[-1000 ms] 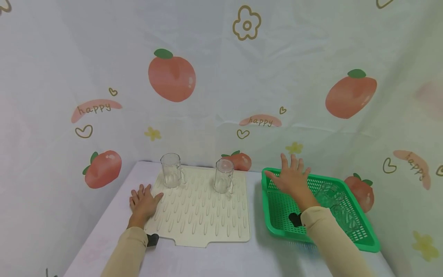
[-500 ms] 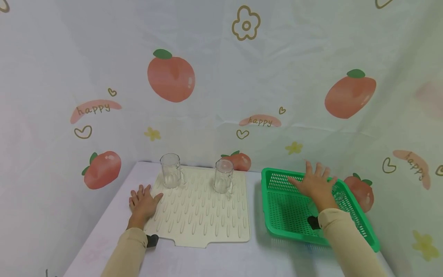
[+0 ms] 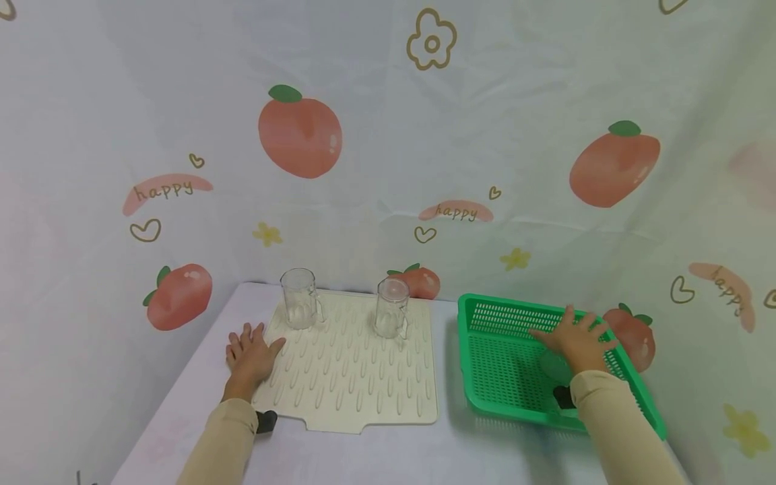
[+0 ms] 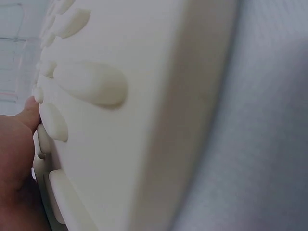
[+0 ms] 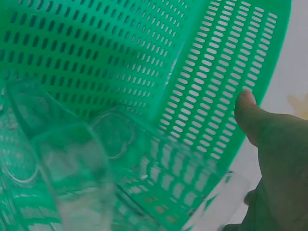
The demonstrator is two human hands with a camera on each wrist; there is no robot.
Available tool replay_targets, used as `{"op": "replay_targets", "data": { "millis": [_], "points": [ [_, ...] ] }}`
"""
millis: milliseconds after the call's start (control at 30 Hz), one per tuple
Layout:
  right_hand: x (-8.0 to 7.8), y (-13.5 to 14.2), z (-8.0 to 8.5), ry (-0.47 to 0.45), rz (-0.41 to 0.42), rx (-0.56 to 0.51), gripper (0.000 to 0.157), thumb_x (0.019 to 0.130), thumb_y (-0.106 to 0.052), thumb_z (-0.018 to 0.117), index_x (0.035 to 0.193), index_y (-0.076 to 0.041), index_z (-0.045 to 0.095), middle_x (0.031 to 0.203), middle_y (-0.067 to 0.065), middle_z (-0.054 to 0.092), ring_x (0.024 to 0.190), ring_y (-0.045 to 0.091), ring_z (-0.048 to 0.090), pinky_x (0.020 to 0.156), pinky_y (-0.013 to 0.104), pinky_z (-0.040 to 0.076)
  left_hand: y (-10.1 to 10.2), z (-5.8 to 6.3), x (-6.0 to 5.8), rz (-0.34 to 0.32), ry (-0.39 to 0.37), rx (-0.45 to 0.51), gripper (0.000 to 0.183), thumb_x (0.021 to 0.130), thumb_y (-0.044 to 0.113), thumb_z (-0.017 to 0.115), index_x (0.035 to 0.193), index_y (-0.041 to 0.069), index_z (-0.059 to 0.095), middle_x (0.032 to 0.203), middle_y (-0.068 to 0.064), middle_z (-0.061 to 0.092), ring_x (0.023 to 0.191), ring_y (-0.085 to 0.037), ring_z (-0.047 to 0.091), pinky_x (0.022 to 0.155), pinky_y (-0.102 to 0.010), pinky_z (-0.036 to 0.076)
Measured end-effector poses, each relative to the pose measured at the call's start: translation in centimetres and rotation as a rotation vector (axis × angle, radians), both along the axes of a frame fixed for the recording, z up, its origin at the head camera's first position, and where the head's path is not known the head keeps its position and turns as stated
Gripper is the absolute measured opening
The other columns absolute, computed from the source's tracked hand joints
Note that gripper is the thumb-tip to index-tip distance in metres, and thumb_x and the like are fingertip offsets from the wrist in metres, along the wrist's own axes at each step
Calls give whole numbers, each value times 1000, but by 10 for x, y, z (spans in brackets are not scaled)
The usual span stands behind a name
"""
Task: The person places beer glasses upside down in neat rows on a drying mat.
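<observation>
- The right hand (image 3: 578, 343) is over the far right part of a green, rectangular, perforated plastic basket (image 3: 465, 367), its fingers stretched out and spread wide; no grip on anything shows, and whether it touches the glassware below cannot be told.
- Inside the basket, towards its right, lie clear glass mugs (image 5: 144, 166), overlapping one another in the right wrist view; the hand and sleeve hide most of them from above, so their number cannot be told.
- The left hand (image 3: 251, 357) lies at the left edge of a cream, ribbed, flat drying mat (image 3: 348, 397), fingers spread loosely and grasping nothing, the thumb over the mat's edge.
- On the far left of the mat stands a clear glass handled mug (image 3: 299, 303), its handle to the right.
- A second clear glass handled mug (image 3: 390, 313) stands on the mat's far right, well apart from the first.
- Mat and basket sit side by side on a white-covered table (image 3: 412, 455), a gap between them.
</observation>
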State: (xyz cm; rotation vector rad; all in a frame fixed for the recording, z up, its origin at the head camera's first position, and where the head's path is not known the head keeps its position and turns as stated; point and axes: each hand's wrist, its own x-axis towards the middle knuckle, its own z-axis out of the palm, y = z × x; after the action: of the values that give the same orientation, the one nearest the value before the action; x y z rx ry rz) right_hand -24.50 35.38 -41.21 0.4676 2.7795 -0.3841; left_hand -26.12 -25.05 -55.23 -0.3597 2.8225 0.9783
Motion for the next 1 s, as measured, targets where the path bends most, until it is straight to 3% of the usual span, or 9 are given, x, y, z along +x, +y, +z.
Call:
{"op": "replay_targets", "data": {
  "millis": [233, 633, 867, 1000],
  "points": [
    [1, 6, -7, -48, -33, -23, 119, 96, -67, 51, 154, 13, -15, 148, 55, -21, 136, 77, -19, 109, 87, 1, 3, 2, 3, 1, -1, 10, 80, 106, 42, 47, 160, -4, 10, 165, -35, -12, 151, -57, -23, 120, -69, -17],
    [1, -4, -10, -39, -45, -24, 107, 97, -35, 64, 155, 13, -13, 149, 54, -22, 135, 77, -21, 108, 88, 0, 0, -1, 3, 1, -2, -1, 81, 106, 43, 46, 160, -4, 10, 165, -35, -13, 150, -56, -25, 120, -68, -18],
    [3, -10, -11, -9, -47, -124, 79, 105, -10, 41, 155, 9, -17, 148, 51, -31, 132, 75, -31, 106, 86, -14, 0, 1, 3, -1, 5, -13, 80, 106, 42, 46, 160, -5, 10, 165, -36, -11, 151, -57, -23, 120, -69, -16],
    [1, -12, -11, -8, -37, -116, 83, 102, -3, 45, 156, 9, -17, 148, 51, -30, 132, 76, -29, 104, 88, -13, 0, 3, 3, -6, 7, -16, 80, 106, 43, 46, 159, -5, 11, 165, -36, -11, 151, -57, -23, 120, -69, -16]
  ]
}}
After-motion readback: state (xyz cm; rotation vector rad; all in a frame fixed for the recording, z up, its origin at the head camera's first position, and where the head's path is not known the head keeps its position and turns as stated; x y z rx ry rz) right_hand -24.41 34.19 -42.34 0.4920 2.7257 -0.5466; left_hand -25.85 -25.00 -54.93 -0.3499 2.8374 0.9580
